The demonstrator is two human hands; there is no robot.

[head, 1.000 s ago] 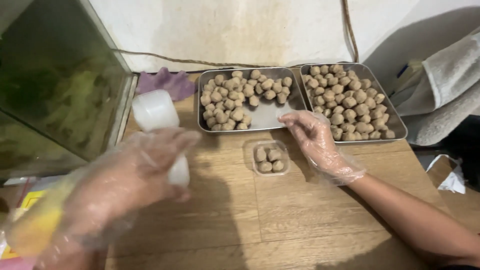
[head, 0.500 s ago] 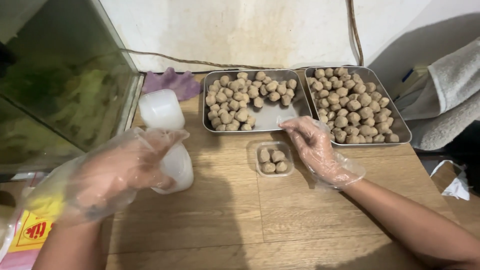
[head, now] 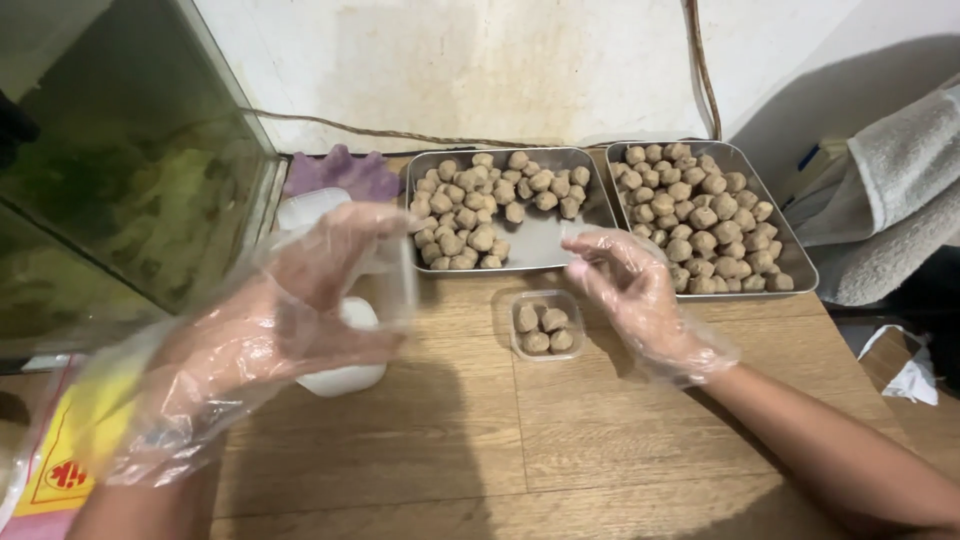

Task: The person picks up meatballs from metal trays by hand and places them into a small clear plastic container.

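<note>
Wooden tabletop (head: 480, 440) fills the view, backed by a stained white wall (head: 500, 60) with a cord (head: 400, 135) running along its foot, and a glass tank (head: 110, 200) of greenish water standing at the left. Both hands are in loose clear plastic gloves. Left hand (head: 290, 310) hovers over a stack of white plastic containers (head: 345, 370), fingers curled around the clear top one (head: 390, 270); it looks like a light grasp, though the glove film blurs the contact. Right hand (head: 635, 290) sits at the near edge of the trays, thumb and fingertips pinched together just above the wood; whether anything is between them, I cannot tell. Just beside that hand, to its left, a small clear tub (head: 545, 325) rests on the table with four brown balls inside. Behind it, two metal trays lie side by side against the wall: the left tray (head: 540, 245) about half covered with brown balls (head: 470, 200), with a bare patch at its near right, the right tray (head: 795, 255) packed nearly full. A purple cloth (head: 340, 172) lies crumpled left of the trays, a grey towel (head: 890, 190) hangs at the far right, and a yellow packet (head: 65, 450) peeks in at the lower left.
</note>
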